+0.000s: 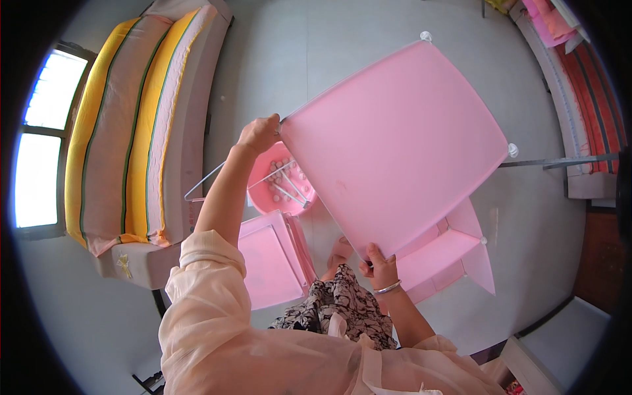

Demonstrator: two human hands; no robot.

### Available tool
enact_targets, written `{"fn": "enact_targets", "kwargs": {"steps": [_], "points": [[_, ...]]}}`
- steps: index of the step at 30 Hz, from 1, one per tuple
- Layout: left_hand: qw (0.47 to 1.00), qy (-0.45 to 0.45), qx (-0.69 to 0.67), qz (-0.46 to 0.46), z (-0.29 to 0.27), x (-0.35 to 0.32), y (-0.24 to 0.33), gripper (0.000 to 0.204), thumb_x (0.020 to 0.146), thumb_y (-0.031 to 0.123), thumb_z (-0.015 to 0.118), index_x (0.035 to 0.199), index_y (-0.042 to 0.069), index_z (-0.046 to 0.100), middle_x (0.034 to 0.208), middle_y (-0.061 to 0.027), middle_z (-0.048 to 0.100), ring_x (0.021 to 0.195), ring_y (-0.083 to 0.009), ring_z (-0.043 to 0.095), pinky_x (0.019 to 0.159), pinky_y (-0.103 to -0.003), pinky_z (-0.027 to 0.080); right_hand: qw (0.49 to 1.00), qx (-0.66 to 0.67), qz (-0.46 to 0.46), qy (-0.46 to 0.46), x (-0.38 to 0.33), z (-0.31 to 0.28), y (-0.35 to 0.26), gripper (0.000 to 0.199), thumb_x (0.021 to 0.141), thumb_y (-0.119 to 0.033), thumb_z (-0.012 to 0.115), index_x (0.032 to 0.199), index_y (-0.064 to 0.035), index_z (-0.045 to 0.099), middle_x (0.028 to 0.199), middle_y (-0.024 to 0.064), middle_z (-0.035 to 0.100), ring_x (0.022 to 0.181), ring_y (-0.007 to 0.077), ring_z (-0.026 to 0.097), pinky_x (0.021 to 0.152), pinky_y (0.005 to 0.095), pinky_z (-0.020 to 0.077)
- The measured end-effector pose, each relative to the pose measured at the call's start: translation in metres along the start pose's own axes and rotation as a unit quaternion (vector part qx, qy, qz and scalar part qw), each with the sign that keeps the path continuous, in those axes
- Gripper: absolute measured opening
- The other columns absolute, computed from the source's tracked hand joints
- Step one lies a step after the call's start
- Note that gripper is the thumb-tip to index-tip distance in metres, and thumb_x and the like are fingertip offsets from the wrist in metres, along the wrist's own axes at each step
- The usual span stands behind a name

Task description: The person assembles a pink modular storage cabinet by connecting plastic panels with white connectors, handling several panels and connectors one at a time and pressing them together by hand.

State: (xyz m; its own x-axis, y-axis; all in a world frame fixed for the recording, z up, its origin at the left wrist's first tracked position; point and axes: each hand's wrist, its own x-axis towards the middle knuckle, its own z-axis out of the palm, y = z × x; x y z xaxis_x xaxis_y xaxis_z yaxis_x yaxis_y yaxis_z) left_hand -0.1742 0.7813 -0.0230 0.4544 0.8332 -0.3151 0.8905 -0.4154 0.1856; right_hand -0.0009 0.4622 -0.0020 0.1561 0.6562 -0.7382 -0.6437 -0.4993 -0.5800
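Pink, smooth, seemingly plastic, a square panel [398, 148] has left fingers [268, 124] and right fingers [376, 254] clasping adjacent corners.

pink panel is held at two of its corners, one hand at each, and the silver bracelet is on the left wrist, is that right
Not quite: the head view shows the silver bracelet on the right wrist. The pink panel is held at two corners, by the left hand and right hand.

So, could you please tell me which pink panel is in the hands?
The raised pink panel, gripped by the left hand and right hand; neither hand touches the panel stack or the joined panels.
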Motion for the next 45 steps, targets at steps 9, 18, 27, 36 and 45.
{"fn": "enact_targets", "kwargs": {"steps": [9,18,27,36,45], "points": [[0.994,0.077,-0.049,0.059,0.018,0.002,-0.016,0.021,0.069,0.021,0.058,0.078,0.007,0.046,0.069,-0.015,0.057,0.07,-0.0331,0.054,0.059,-0.04,0.043,1.0,0.019,-0.019,-0.007,-0.019,0.011,-0.014,0.022,0.08,-0.022,0.05,0.069,-0.0044,0.045,0.05,0.0025,0.043,0.034,0.009,0.034,0.031,0.021,0.0229],[0.985,0.155,-0.054,0.043,0.006,0.033,-0.03,0.027,0.069,0.031,0.057,0.077,0.007,0.046,0.07,-0.0162,0.055,0.069,-0.0354,0.053,0.058,-0.041,0.042,0.998,-0.021,-0.027,-0.06,-0.053,-0.056,-0.05,0.016,0.079,-0.018,0.051,0.075,-0.0035,0.048,0.065,0.0003,0.049,0.044,0.0077,0.04,0.036,0.0203,0.028],[0.978,0.086,-0.19,-0.027,0.034,0.008,-0.096,0.019,0.07,0.023,0.056,0.075,0.006,0.049,0.073,-0.0149,0.057,0.073,-0.0351,0.052,0.061,-0.037,0.043,0.989,0.104,0.057,-0.085,-0.077,-0.006,-0.078,0.021,0.079,-0.022,0.051,0.069,-0.0045,0.044,0.056,0.0005,0.041,0.041,0.0082,0.033,0.039,0.0209,0.0259],[0.931,0.172,-0.321,-0.026,0.073,0.002,-0.041,0.04,0.071,0.031,0.051,0.104,0.008,0.049,0.097,-0.016,0.054,0.09,-0.0301,0.051,0.071,-0.034,0.042,0.981,0.163,0.025,-0.106,-0.032,0.098,-0.041,0.025,0.082,-0.028,0.047,0.069,-0.008,0.039,0.049,-0.0007,0.038,0.04,0.0064,0.034,0.036,0.0194,0.0235],[0.761,0.111,-0.623,-0.143,0.096,0.019,-0.064,0.037,0.071,0.028,0.051,0.103,0.009,0.05,0.092,-0.0172,0.056,0.086,-0.0318,0.053,0.068,-0.035,0.043,0.979,0.171,-0.008,-0.108,0.015,0.138,-0.019,0.028,0.082,-0.032,0.045,0.067,-0.0097,0.039,0.047,-0.0009,0.037,0.04,0.0057,0.031,0.037,0.0195,0.0231]]}}
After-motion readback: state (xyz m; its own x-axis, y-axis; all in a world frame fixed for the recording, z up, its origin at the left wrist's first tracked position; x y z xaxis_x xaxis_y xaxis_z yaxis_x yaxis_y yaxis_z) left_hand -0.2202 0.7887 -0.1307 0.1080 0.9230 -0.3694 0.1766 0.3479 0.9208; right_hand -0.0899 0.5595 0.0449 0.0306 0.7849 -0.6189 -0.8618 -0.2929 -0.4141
